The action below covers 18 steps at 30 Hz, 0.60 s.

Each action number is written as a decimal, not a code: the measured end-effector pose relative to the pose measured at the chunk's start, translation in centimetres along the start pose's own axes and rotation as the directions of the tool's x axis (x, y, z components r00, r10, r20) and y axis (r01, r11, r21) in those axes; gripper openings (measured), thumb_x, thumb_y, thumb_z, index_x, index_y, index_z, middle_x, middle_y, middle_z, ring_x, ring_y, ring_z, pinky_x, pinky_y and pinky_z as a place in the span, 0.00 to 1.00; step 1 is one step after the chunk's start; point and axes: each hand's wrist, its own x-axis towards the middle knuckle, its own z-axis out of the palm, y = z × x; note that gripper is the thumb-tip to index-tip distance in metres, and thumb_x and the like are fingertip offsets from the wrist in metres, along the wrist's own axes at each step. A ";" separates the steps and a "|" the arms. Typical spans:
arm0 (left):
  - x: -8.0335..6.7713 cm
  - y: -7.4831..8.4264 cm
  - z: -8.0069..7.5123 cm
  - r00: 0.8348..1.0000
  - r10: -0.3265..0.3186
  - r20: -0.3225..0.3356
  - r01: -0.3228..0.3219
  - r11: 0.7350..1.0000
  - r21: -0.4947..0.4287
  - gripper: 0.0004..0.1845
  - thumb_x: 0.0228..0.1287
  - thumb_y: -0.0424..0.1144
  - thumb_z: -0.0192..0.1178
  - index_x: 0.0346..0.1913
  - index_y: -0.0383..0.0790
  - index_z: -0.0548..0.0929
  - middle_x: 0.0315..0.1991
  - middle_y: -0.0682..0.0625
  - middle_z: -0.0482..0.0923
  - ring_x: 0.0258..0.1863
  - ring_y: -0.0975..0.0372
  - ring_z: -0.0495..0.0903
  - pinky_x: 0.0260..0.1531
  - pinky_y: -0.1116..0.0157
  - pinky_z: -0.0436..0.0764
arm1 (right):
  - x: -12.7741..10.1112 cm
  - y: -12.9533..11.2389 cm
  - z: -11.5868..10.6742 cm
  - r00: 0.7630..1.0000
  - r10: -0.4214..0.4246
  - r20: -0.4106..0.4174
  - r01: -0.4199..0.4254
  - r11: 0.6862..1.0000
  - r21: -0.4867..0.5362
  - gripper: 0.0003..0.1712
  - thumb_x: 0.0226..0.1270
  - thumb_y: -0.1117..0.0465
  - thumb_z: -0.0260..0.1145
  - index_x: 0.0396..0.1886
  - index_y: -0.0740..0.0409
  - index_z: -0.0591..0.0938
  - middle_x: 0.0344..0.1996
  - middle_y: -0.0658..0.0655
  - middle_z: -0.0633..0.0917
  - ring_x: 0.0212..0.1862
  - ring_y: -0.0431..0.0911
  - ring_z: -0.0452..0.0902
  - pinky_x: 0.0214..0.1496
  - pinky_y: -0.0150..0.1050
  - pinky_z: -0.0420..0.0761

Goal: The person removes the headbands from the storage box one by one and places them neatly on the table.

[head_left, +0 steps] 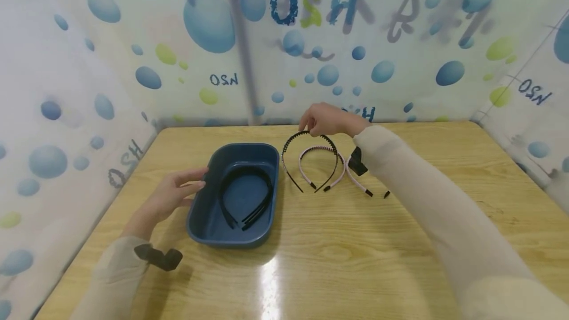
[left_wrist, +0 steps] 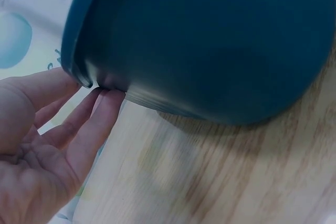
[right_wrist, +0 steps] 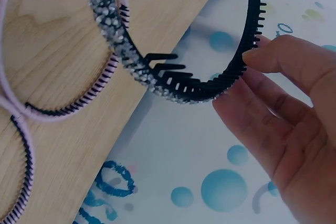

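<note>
My left hand (head_left: 171,194) holds the left rim of a blue plastic basin (head_left: 231,243), some fingertips over the rim and others against the wall below it. Inside the basin lie black headbands (head_left: 245,169), ends toward me. Over the back of the table, my right hand (head_left: 326,118) pinches a black toothed headband (head_left: 286,149) at its top, its ends hanging down. In the right wrist view, sparkly silver stones (right_wrist: 113,35) cover one stretch of that headband. Close behind it lie pink headbands (head_left: 355,181) with dark teeth and black tips.
Another black headband tip (head_left: 386,194) shows beside the right sleeve, which hides the rest. The wooden table (head_left: 320,270) meets a patterned curtain (head_left: 284,63) with blue and green dots at the back and sides.
</note>
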 end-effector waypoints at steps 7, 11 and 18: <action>0.1 -0.3 0.1 1.000 -0.011 -0.003 0.011 1.000 -0.005 0.31 0.66 0.42 0.55 0.67 0.31 0.60 0.66 0.36 0.56 0.63 0.45 0.58 0.48 0.49 0.72 | -1.3 1.5 0.3 0.999 0.049 -0.007 -0.049 0.999 0.014 0.20 0.57 0.76 0.53 0.47 0.62 0.82 0.45 0.60 0.81 0.45 0.52 0.77 0.41 0.44 0.76; 0.1 -0.3 0.2 1.000 -0.015 -0.007 0.015 1.000 -0.005 0.31 0.65 0.43 0.56 0.67 0.32 0.61 0.66 0.37 0.56 0.62 0.45 0.58 0.48 0.49 0.73 | -2.1 2.6 0.5 0.999 0.048 -0.022 -0.047 0.999 0.015 0.20 0.56 0.76 0.53 0.47 0.64 0.82 0.45 0.61 0.81 0.45 0.53 0.77 0.42 0.45 0.77; 0.1 -0.3 0.1 1.000 -0.008 -0.006 0.007 1.000 -0.012 0.31 0.65 0.42 0.56 0.67 0.32 0.61 0.67 0.37 0.56 0.63 0.45 0.57 0.48 0.48 0.72 | -3.7 4.6 0.6 0.998 0.055 -0.020 -0.054 0.998 0.019 0.19 0.55 0.77 0.54 0.45 0.67 0.82 0.42 0.63 0.82 0.44 0.55 0.77 0.42 0.48 0.77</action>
